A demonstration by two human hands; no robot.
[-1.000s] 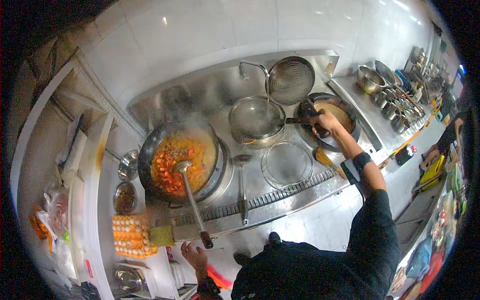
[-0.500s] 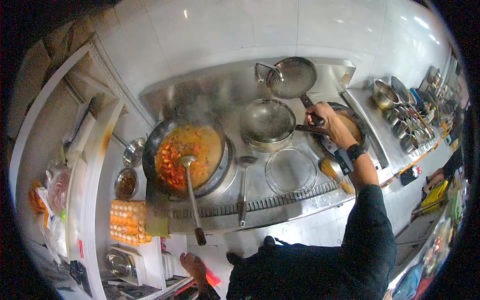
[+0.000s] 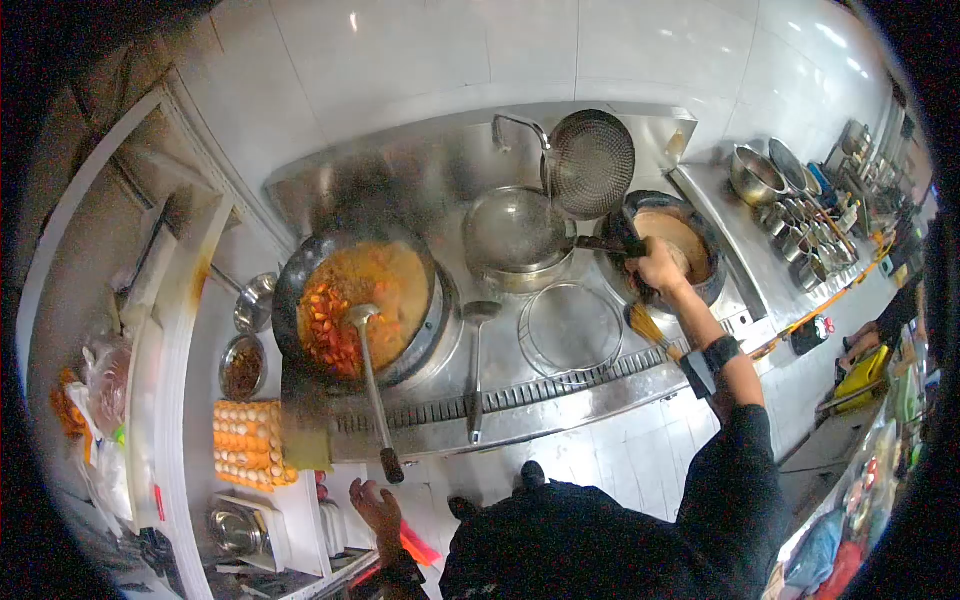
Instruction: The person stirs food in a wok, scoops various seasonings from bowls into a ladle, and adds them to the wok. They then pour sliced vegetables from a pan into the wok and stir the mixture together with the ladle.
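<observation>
My right hand reaches over the right-hand wok of brown liquid and is closed on a dark handle that seems to belong to the round mesh strainer. The strainer leans above the rim of the empty middle pot. My left hand hangs low by my body with its fingers apart and nothing in it, just below the end of a long ladle. That ladle rests in the big left wok, which is full of steaming orange-red food.
A second ladle lies on the steel stove beside a round rack and a brush. A tray of eggs sits at the lower left. Bowls and containers crowd the right counter. Another person's hand shows at the far right.
My right hand has moved down and right with the handle, from the pot's side to over the right wok. The strainer has shifted slightly. My left hand stays low.
</observation>
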